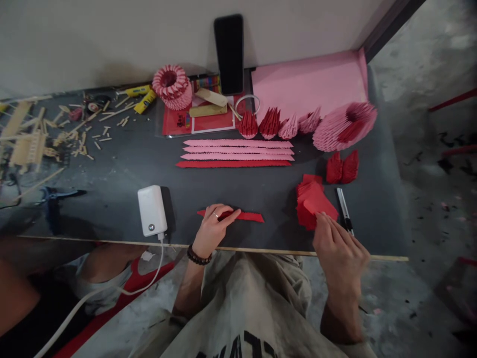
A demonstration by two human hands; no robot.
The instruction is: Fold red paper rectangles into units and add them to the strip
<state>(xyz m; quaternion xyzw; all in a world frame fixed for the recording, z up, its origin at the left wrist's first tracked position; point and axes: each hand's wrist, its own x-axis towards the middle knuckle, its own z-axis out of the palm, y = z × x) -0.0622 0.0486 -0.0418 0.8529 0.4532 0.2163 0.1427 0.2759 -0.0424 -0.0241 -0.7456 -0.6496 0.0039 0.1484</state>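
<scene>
Our left hand (214, 229) pinches the red paper strip (248, 216) flat on the table (112, 169), while our right hand (340, 248) grips the top red sheet (321, 204) of the stack (306, 191).

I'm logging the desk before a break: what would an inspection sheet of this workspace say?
Surface: dark grey table, light edge strip.
Job's things: red folded strip; red paper stack; long pink and red strips; pink modular rings.
Clutter: wooden sticks, yellow tubes, pen-like tool, phone against the wall.
Hands: left hand on the red folded strip; right hand touching the red paper stack.
Cables: white cable from the power bank.
Surroundings: concrete floor; another person's leg, lower left.
</scene>
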